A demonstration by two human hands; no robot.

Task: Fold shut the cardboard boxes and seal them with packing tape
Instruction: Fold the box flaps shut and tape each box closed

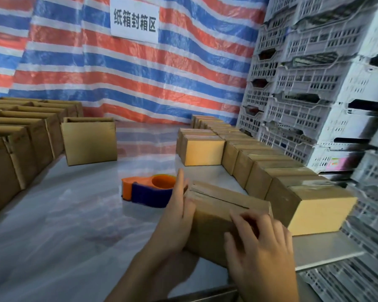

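At the front right of the bench (63, 214), the box (223, 205) lies btwn both hands. Left hand (175, 214) is flat, fingers straight, against its left end, prob. to steady it. Right hand (260, 240) is on top w/ fingers bent near the flap seam; blurred, so can't tell if it grips or just presses. Tape dispenser (146, 190) sits just beside, handy for sealing. Closed boxes (271, 171) are lined up at right, other boxes (20, 138) at left.

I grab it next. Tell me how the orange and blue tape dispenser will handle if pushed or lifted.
The tape dispenser looks like rigid plastic, so probably stiff in a grip. It lies flat on the glossy table, ring opening up, so a push would likely slide it, not roll it. Its hollow ring suggests it is light.
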